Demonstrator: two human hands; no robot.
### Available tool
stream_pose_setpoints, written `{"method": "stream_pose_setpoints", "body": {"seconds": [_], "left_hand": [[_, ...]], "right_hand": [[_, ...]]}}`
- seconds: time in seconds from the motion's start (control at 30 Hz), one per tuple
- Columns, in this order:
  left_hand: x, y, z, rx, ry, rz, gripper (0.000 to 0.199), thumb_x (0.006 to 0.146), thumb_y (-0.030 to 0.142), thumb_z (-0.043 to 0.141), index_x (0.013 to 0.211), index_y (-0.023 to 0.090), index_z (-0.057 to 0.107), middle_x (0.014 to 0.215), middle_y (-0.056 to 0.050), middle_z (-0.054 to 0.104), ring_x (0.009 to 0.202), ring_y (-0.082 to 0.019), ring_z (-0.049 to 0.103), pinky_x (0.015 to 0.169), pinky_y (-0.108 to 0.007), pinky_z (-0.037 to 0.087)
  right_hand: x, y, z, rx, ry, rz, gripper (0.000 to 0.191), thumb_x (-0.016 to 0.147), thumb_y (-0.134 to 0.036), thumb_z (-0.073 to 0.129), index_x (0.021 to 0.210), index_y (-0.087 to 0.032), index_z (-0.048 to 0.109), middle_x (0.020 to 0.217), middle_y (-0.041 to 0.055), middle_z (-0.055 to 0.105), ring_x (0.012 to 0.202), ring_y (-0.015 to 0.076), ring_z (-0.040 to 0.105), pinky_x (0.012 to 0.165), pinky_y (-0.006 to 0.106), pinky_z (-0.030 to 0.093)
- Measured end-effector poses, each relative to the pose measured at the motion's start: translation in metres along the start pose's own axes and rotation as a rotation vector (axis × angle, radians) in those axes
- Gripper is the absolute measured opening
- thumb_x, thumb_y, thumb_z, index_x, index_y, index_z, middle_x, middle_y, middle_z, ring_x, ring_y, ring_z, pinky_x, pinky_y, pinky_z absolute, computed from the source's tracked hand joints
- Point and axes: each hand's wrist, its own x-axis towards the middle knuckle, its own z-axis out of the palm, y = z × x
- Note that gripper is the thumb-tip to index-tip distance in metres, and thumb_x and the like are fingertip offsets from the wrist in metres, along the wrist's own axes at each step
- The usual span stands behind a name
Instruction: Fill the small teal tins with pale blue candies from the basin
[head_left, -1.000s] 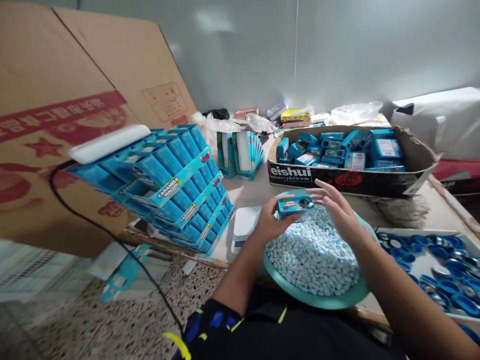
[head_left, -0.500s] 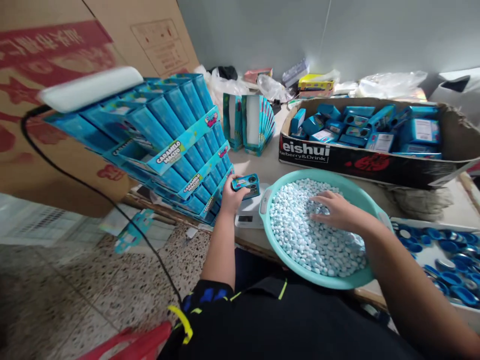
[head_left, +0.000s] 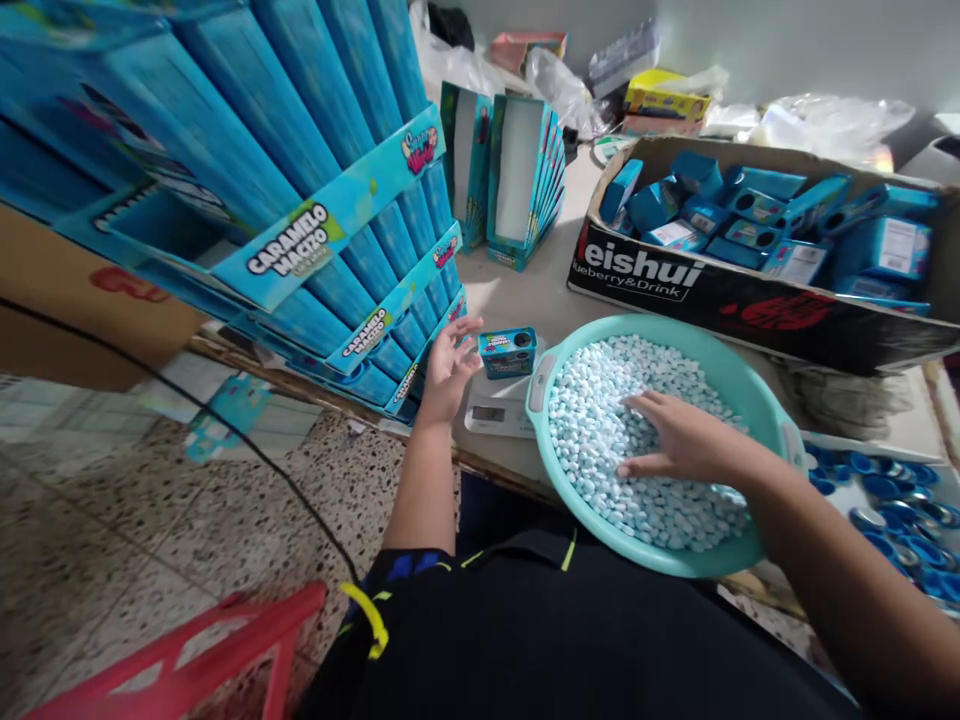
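Observation:
On a white digital scale [head_left: 491, 414] stands a small blue candy box [head_left: 508, 353] with round dark openings in its top. My left hand [head_left: 451, 368] is just left of the box, fingers spread, holding nothing. My right hand [head_left: 671, 435] rests on the small pale blue and white candies [head_left: 600, 470], its thumb and fingers apart; some fingertips are sunk among them. The candies fill much of a turquoise basin [head_left: 761, 400] that stands right of the scale.
Tall stacked blue display boxes [head_left: 300, 240] rise at the left. Behind the scale are nested blue trays [head_left: 521, 180]. A black carton [head_left: 675, 275] of blue boxes stands at the back right, with blue lids [head_left: 896, 510] at the right edge. A red stool [head_left: 202, 650] is on the floor.
My left hand has let go of the blue candy box, which now stands on the scale, and has drawn left. My right hand stays in the candies. The view has tilted down.

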Motion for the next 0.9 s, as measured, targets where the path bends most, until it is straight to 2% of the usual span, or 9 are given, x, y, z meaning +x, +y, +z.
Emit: {"method": "stream_pose_setpoints", "body": {"seconds": [0.13, 0.3, 0.37, 0.43, 0.53, 0.63, 0.73, 0.8, 0.9], "left_hand": [[-0.010, -0.002, -0.004, 0.013, 0.055, -0.001, 0.065, 0.084, 0.069, 0.073, 0.129, 0.023, 0.060, 0.138, -0.016, 0.066, 0.137, -0.031, 0.059, 0.120, -0.049, 0.044], [-0.015, -0.002, -0.008, -0.020, 0.074, 0.005, 0.060, 0.085, 0.066, 0.074, 0.127, 0.025, 0.062, 0.131, -0.014, 0.069, 0.129, -0.030, 0.066, 0.114, -0.046, 0.051], [-0.016, -0.003, -0.010, -0.029, 0.057, 0.004, 0.058, 0.086, 0.064, 0.074, 0.128, 0.026, 0.062, 0.131, -0.013, 0.069, 0.130, -0.029, 0.066, 0.113, -0.045, 0.052], [-0.016, -0.003, -0.010, -0.035, 0.045, 0.008, 0.056, 0.087, 0.062, 0.074, 0.128, 0.026, 0.062, 0.132, -0.013, 0.069, 0.131, -0.029, 0.065, 0.113, -0.045, 0.052], [-0.015, -0.003, -0.008, -0.029, 0.051, 0.011, 0.059, 0.087, 0.064, 0.074, 0.130, 0.027, 0.060, 0.134, -0.013, 0.067, 0.133, -0.029, 0.063, 0.114, -0.045, 0.051], [-0.012, -0.003, 0.001, 0.053, 0.011, -0.012, 0.080, 0.076, 0.069, 0.082, 0.139, 0.028, 0.054, 0.141, -0.016, 0.063, 0.138, -0.032, 0.059, 0.115, -0.048, 0.050], [-0.007, -0.006, 0.015, 0.155, -0.058, -0.067, 0.094, 0.069, 0.062, 0.091, 0.146, 0.028, 0.050, 0.146, -0.017, 0.060, 0.134, -0.035, 0.061, 0.111, -0.051, 0.053], [-0.002, -0.006, 0.026, 0.197, -0.045, -0.085, 0.081, 0.072, 0.056, 0.091, 0.139, 0.026, 0.058, 0.139, -0.015, 0.065, 0.123, -0.033, 0.067, 0.105, -0.050, 0.058], [0.005, 0.007, 0.040, 0.257, 0.034, 0.007, 0.060, 0.076, 0.050, 0.089, 0.124, 0.022, 0.068, 0.124, -0.012, 0.072, 0.109, -0.030, 0.072, 0.098, -0.047, 0.062]], "right_hand": [[-0.006, -0.002, 0.009, -0.024, -0.030, 0.010, 0.091, 0.076, -0.072, 0.078, 0.146, -0.017, 0.061, 0.144, 0.0229, 0.062, 0.125, 0.0437, 0.065, 0.104, 0.053, 0.055], [-0.011, -0.003, 0.010, -0.002, -0.064, 0.092, 0.088, 0.076, -0.070, 0.077, 0.144, -0.014, 0.064, 0.148, 0.0222, 0.061, 0.129, 0.0442, 0.064, 0.104, 0.052, 0.055], [-0.012, -0.005, 0.008, 0.016, -0.080, 0.125, 0.085, 0.076, -0.067, 0.078, 0.141, -0.013, 0.067, 0.138, 0.0217, 0.068, 0.119, 0.0427, 0.069, 0.097, 0.050, 0.058], [-0.012, -0.007, 0.005, 0.031, -0.104, 0.158, 0.082, 0.075, -0.064, 0.078, 0.139, -0.014, 0.069, 0.119, 0.0191, 0.076, 0.101, 0.0395, 0.074, 0.085, 0.046, 0.059], [-0.011, -0.010, 0.002, 0.057, -0.111, 0.192, 0.073, 0.072, -0.055, 0.080, 0.131, -0.015, 0.073, 0.098, 0.0138, 0.080, 0.085, 0.0346, 0.074, 0.074, 0.040, 0.056], [-0.010, -0.012, 0.000, 0.118, -0.065, 0.217, 0.060, 0.070, -0.042, 0.078, 0.124, -0.016, 0.077, 0.086, 0.0089, 0.078, 0.072, 0.0281, 0.071, 0.066, 0.035, 0.052], [-0.010, -0.011, -0.002, 0.227, -0.015, 0.230, 0.051, 0.071, -0.043, 0.075, 0.114, -0.017, 0.079, 0.057, -0.0005, 0.062, 0.051, 0.0200, 0.055, 0.052, 0.030, 0.040], [-0.010, -0.010, -0.005, 0.317, 0.046, 0.238, 0.047, 0.073, -0.050, 0.073, 0.106, -0.018, 0.078, 0.050, -0.0036, 0.051, 0.046, 0.0166, 0.046, 0.047, 0.029, 0.033], [-0.010, -0.008, -0.010, 0.403, 0.225, 0.236, 0.043, 0.076, -0.056, 0.070, 0.095, -0.018, 0.076, 0.057, -0.0013, 0.056, 0.048, 0.0140, 0.043, 0.049, 0.028, 0.033]]}}
